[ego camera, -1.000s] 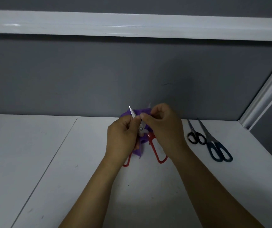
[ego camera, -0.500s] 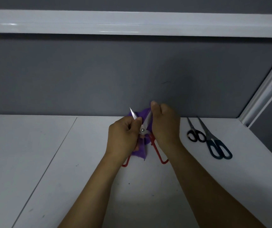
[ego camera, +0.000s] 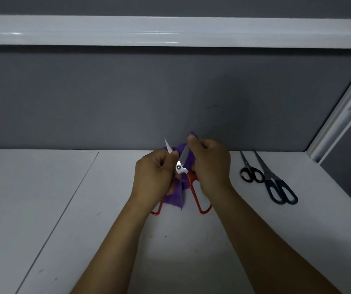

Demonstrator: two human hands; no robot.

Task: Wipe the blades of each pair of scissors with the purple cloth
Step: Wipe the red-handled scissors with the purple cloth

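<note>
Red-handled scissors [ego camera: 200, 198] are held up over the white table, blades spread apart and pointing away from me. My left hand [ego camera: 153, 177] grips them near the pivot, with the left blade tip sticking up past its fingers. My right hand [ego camera: 209, 164] pinches the purple cloth [ego camera: 175, 196] around the upper part of the right blade. The cloth hangs down between both hands and hides part of the handles. Small black scissors [ego camera: 250, 171] and larger dark blue scissors [ego camera: 276, 185] lie shut on the table to the right.
The white table [ego camera: 43, 209] has a seam running diagonally at the left. A grey partition wall [ego camera: 128, 98] stands right behind the hands, with a white rail above and a white frame post [ego camera: 340, 115] at the right.
My right hand has slid with the cloth from near the pivot up toward the tip of the right blade. The left hand has held the scissors nearly still.
</note>
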